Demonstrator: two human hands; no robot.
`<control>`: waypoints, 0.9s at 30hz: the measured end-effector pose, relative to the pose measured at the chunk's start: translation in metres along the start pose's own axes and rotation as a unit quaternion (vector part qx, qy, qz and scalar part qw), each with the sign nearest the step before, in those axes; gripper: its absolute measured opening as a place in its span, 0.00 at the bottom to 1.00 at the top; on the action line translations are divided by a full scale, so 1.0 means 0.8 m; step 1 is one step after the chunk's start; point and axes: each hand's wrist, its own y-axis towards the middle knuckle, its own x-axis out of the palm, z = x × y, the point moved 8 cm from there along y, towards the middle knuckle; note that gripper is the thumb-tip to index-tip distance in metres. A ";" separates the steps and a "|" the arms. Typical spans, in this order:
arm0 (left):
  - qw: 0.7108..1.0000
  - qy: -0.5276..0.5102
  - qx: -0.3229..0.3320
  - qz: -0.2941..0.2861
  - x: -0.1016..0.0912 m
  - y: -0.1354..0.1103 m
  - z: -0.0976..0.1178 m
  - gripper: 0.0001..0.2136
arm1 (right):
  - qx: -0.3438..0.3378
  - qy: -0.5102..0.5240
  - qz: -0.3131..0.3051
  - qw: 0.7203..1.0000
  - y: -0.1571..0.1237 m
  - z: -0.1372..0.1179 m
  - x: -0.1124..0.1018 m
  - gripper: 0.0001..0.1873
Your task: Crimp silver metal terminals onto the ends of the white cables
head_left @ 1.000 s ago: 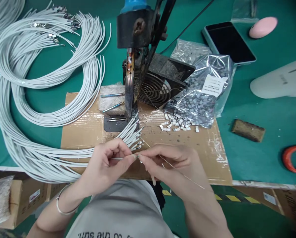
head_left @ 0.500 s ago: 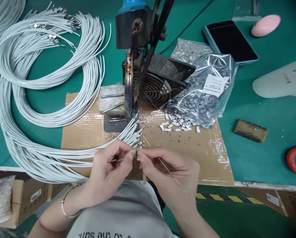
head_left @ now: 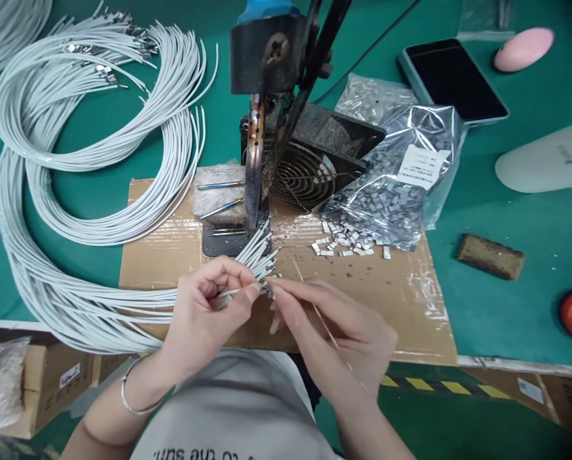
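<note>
My left hand (head_left: 204,306) pinches the end of one white wire (head_left: 233,292) between thumb and forefinger, just above the cardboard sheet (head_left: 401,300). My right hand (head_left: 334,319) meets it fingertip to fingertip, pinching a tiny metal piece at the wire's tip. A thin strand of solder wire (head_left: 322,319) runs across that hand's fingers. Behind the fingertips fans a bunch of white wire ends (head_left: 257,252), lying beneath the soldering iron on its stand (head_left: 255,160).
Big coils of white wire (head_left: 75,147) fill the left of the green table. A foil bag of small metal terminals (head_left: 386,198) spills loose pieces onto the cardboard. A fan (head_left: 305,172), a phone (head_left: 451,80), a pink object (head_left: 523,48) and a brown block (head_left: 489,255) lie behind and right.
Both hands have shifted slightly up and forward toward the wire ends, fingertips still joined. The solder strand now stands steeper across my right hand.
</note>
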 end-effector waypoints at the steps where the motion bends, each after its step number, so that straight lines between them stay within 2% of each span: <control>1: 1.000 0.002 0.006 0.006 -0.001 0.000 0.001 0.05 | 0.015 0.006 0.009 1.000 0.001 0.003 -0.005 0.14; 4: 1.000 0.007 0.022 0.013 -0.001 -0.001 0.004 0.06 | 0.038 0.019 0.028 0.999 0.004 0.006 -0.012 0.12; 11: 1.000 0.013 0.026 0.011 0.002 -0.003 0.007 0.06 | 0.009 0.027 0.008 1.000 0.013 -0.005 -0.001 0.12; 16: 1.000 0.002 0.024 0.017 -0.002 -0.003 0.005 0.05 | 0.060 0.044 0.019 0.997 0.017 0.010 -0.005 0.11; 22: 0.999 0.014 0.029 0.018 -0.003 -0.003 0.006 0.06 | 0.109 0.116 -0.012 0.987 0.020 0.022 0.002 0.11; 27: 0.999 0.023 0.033 0.014 -0.006 -0.003 0.007 0.06 | 0.133 0.135 -0.025 0.982 0.019 0.027 0.006 0.10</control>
